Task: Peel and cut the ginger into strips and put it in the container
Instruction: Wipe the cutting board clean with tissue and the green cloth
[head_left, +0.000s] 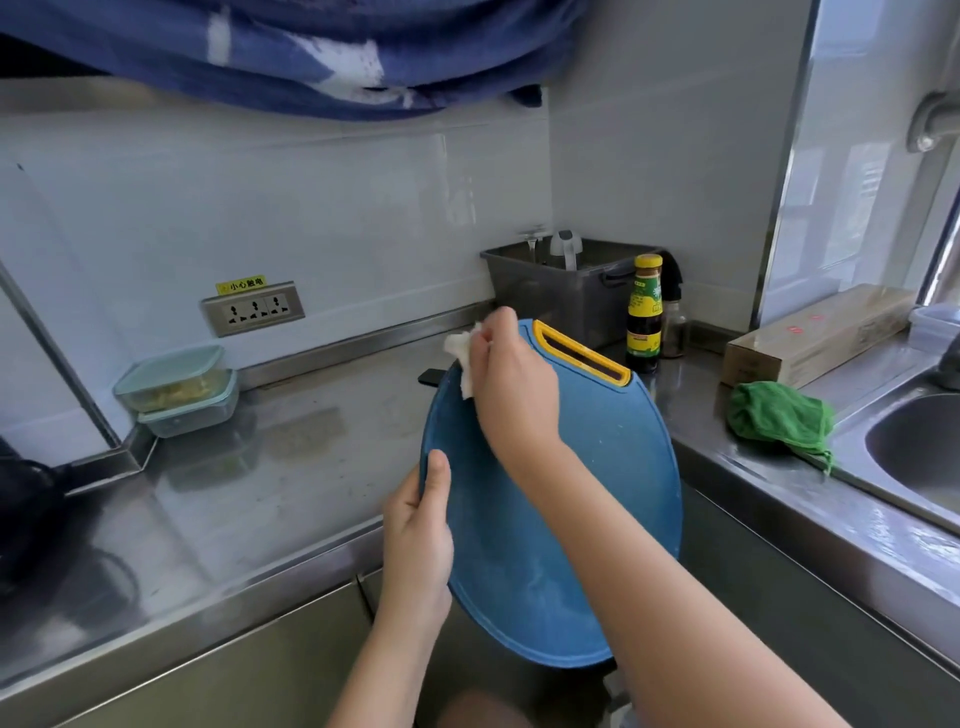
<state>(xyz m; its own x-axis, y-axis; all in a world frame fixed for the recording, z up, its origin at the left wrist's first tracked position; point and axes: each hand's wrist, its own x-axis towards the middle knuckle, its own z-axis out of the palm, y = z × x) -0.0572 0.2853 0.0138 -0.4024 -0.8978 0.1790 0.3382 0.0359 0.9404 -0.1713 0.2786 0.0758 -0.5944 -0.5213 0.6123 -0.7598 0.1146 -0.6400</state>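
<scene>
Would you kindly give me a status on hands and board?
Left hand grips cutting board edge, board tilted. Right hand pinches white wipe against it. Stacked containers back left.

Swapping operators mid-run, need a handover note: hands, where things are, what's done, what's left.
Left hand grips the left edge of the blue cutting board, which is tilted up off the counter.
Right hand pinches a white tissue against the board's upper left edge.
The upper container of a lidded stack at the counter's left holds yellowish pieces, likely the cut ginger.
Done, it seems: peeling, cutting, filling. No loose ginger in view.
Left: finish wiping and put the board down.
</scene>
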